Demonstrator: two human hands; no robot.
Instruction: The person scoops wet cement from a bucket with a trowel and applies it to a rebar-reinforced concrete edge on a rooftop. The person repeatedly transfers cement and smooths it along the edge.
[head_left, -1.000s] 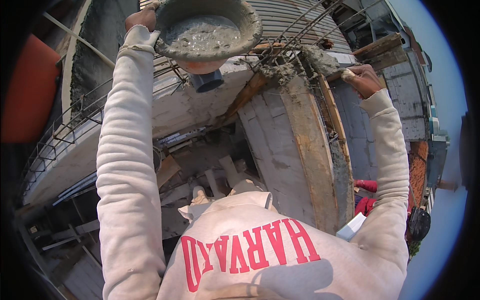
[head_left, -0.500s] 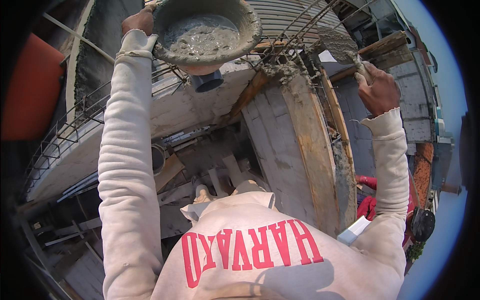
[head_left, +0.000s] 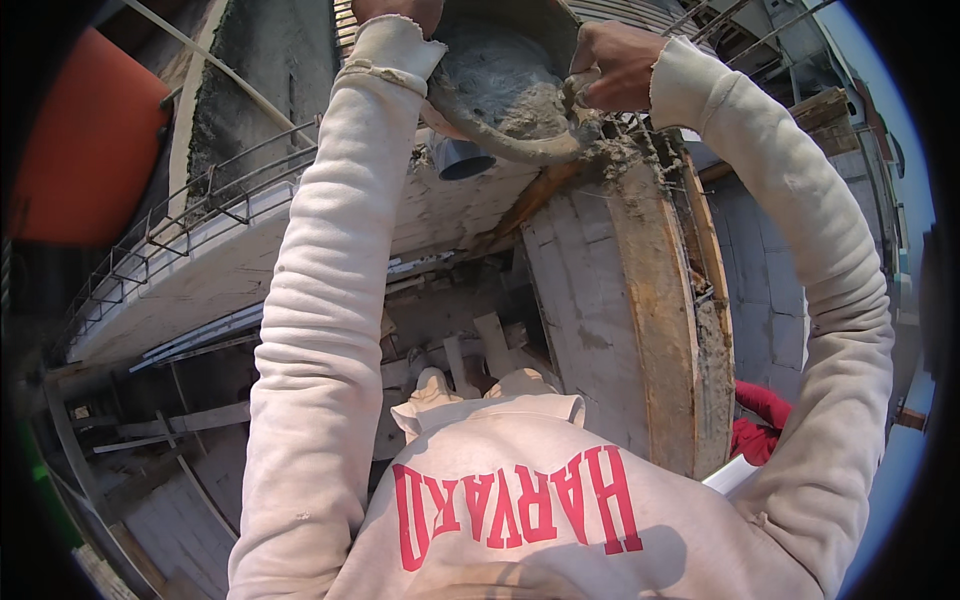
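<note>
A grey mortar basin (head_left: 545, 150) hangs tilted at the top of the view, wet mortar (head_left: 510, 90) pooled in it. My left hand (head_left: 400, 12), partly cut off by the upper edge, is closed on its left rim. At the right rim my right hand (head_left: 625, 65) is closed round the pale, mortar-smeared handle of a trowel (head_left: 582, 82); the blade is hidden. Just below and right of the basin stands a narrow column form (head_left: 650, 290) of boards, with mortar and steel bars at its top. A dark pipe end (head_left: 462, 158) shows under the basin.
A pale block wall (head_left: 585, 300) adjoins the form. Bent steel reinforcement (head_left: 215, 195) runs along a ledge at left, near an orange tank-like object (head_left: 85, 140). Loose boards (head_left: 490, 335) lie far below near my feet. A person's red sleeve (head_left: 760, 410) is at lower right.
My right hand has moved left from the column side to the basin's right rim. The basin has shifted right toward the form and tipped further, my left hand moving with it.
</note>
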